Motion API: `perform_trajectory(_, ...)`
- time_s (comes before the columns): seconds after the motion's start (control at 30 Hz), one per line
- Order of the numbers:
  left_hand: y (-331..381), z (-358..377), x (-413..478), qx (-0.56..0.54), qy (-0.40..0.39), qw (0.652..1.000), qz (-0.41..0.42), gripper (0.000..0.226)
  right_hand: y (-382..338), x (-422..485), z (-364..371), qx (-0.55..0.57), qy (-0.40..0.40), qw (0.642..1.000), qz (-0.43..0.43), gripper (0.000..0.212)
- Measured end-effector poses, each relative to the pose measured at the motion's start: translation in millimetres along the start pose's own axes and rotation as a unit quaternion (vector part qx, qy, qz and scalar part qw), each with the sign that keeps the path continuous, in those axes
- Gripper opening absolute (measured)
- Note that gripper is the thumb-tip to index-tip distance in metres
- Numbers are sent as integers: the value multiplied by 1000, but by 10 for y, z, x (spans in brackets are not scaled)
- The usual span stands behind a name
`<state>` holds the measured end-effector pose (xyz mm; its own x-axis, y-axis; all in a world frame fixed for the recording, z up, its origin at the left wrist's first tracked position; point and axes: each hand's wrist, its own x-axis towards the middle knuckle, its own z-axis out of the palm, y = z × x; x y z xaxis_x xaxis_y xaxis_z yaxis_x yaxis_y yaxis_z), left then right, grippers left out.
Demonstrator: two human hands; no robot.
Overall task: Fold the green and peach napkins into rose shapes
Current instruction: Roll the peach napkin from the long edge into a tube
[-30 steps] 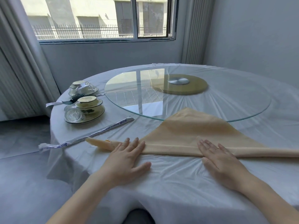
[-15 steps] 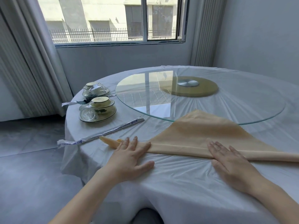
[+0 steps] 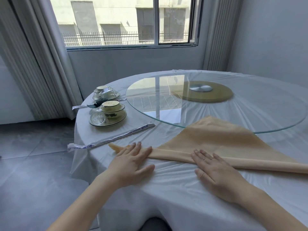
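Peach napkin [image 3: 216, 135], a triangle by the glass turntable [image 3: 250, 114] on the desk [image 3: 166, 197], has its near edge rolled; left hand [image 3: 131, 164] and right hand [image 3: 216, 170] press it, grips wide, flat. Coiling likely remains.

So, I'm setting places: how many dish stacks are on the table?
2. The near dish stack sits left on the table; the far dish stack is just behind it, toward the window. The table is cropped at right; more may exist.

one peach napkin [image 3: 216, 135], two hands [image 3: 131, 165] [image 3: 216, 171], two dish sets [image 3: 109, 114] [image 3: 105, 93], one glass turntable [image 3: 258, 110].
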<state>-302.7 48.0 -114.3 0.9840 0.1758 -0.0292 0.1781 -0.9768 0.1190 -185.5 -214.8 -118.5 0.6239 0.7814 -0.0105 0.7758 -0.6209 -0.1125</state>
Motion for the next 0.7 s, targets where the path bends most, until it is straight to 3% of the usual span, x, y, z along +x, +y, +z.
perform_trajectory(0.33, -84, -88, -20, -43, -41, 997, -49, 100, -7, -13, -13, 14, 8, 1000, 4, 92)
perform_trajectory(0.43, 141, -185, 64, 49, -23, 997, -50, 73, -4, -9, 8, 24, 10, 1000, 2, 91)
perform_trajectory(0.5, 382, -213, 133, 70, 21, 997, 18, 59, 3, -10, 16, 22, 14, 1000, 0, 91)
perform_trajectory(0.6, 728, -135, 249, -39, 60, 984, 163, 49, 0, -2, 26, 16, 28, 999, -1, 90)
perform_trajectory(0.7, 917, -79, 314, -119, 37, 971, 203, 42, 94, -49, -4, 51, 49, 997, -30, 87)
